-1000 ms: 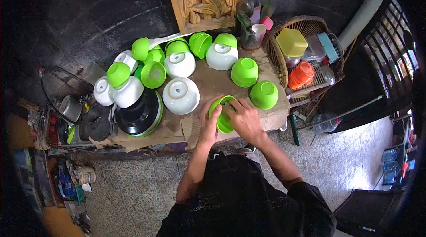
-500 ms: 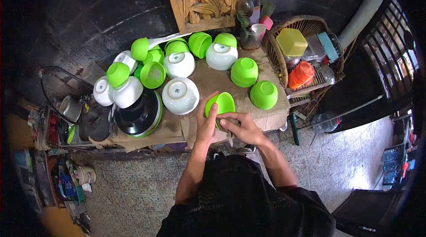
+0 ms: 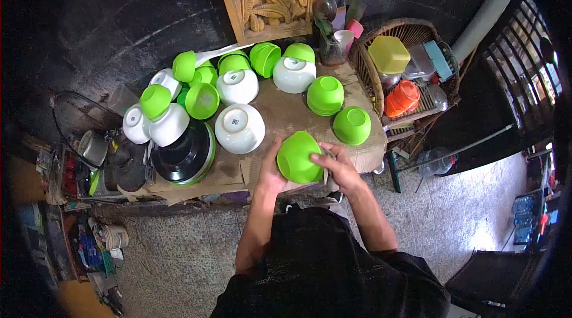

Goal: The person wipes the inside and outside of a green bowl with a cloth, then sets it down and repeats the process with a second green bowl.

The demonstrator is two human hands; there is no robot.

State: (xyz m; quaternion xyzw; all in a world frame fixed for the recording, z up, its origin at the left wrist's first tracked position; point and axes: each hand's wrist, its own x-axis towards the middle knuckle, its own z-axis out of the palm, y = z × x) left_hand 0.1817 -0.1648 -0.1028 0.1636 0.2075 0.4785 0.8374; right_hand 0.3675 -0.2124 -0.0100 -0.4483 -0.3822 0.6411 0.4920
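Note:
A green bowl (image 3: 298,158) is held between my two hands over the front edge of the table, its rounded outside facing the camera. My left hand (image 3: 273,169) grips its left side. At its right side, my right hand (image 3: 338,168) holds a greyish cloth (image 3: 327,166) against the bowl, with the thumb on the green surface. Beyond my hands stand an upturned white bowl (image 3: 239,128), an upturned green bowl (image 3: 351,126) and a stack of green bowls (image 3: 326,95).
Several more white and green bowls crowd the back left of the cardboard-covered table (image 3: 280,112). A black bowl (image 3: 182,151) sits at the left. To the right is a wicker basket (image 3: 372,73) with a yellow container (image 3: 388,54) and orange cups (image 3: 402,98).
The green bowl has been turned, so its outside shows instead of its inside. My right hand has shifted slightly right with the cloth, and the view has moved a little.

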